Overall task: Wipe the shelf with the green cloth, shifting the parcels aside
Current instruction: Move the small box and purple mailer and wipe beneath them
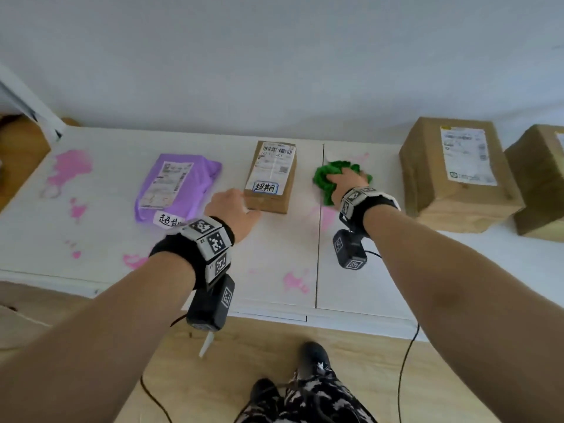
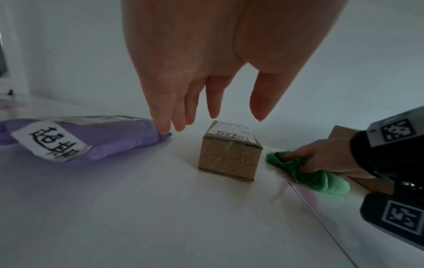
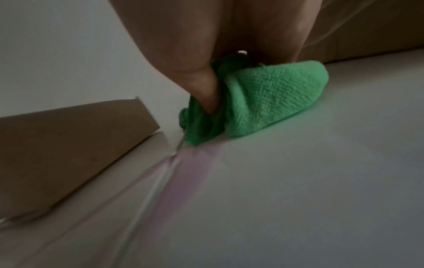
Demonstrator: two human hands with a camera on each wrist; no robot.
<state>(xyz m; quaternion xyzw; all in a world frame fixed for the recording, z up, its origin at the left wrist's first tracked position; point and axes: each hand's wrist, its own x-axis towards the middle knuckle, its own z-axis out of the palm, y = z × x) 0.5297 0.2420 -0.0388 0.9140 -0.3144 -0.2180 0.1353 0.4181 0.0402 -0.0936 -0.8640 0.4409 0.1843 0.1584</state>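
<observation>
My right hand [image 1: 348,180] presses the bunched green cloth [image 1: 325,178] onto the white shelf [image 1: 268,254]. Its thumb [image 3: 206,94] is tucked into a fold of the cloth [image 3: 275,98]. Just left of it stands a small cardboard parcel [image 1: 271,175] with a white label. A purple mailer bag [image 1: 177,184] lies further left. My left hand [image 1: 235,209] hovers at the small parcel's near left corner, fingers [image 2: 179,119] straight and holding nothing. In the left wrist view they hang between the bag [image 2: 103,141] and the parcel [image 2: 229,156].
A large cardboard box [image 1: 457,172] stands right of the cloth, with another [image 1: 540,178] behind it at the far right. Pink stains [image 1: 70,166] mark the shelf's left part and front [image 1: 294,282]. A seam [image 1: 319,233] runs front to back. Wooden floor lies below.
</observation>
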